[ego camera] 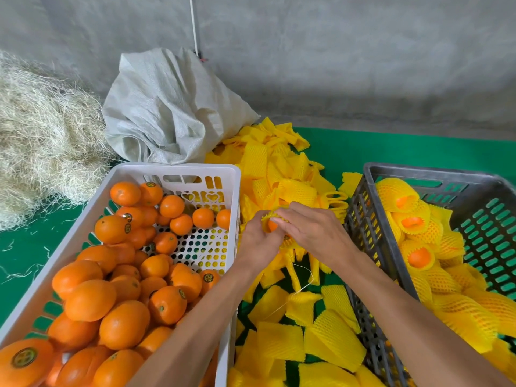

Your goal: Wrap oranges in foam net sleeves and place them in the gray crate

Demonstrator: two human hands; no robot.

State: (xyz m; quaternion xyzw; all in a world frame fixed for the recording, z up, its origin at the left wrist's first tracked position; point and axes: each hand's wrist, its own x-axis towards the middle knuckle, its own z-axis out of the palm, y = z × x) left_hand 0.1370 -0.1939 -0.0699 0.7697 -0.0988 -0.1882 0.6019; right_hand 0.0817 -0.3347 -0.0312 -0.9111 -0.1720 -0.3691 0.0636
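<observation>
Green matting covers the worktop [391, 146] under a grey wall; a white crate [178, 170] of bare oranges sits left, loose foam net sleeves [279, 342] lie in the middle, and the gray crate [418, 170] of wrapped fruit stands right. Both hands meet over the sleeve pile; the left hand [258, 237] and right hand [312, 230] each pinch the sleeve [267, 217] round one orange [272, 225]. The gray crate lies just right of the right hand, the nearer hand for the drop.
</observation>
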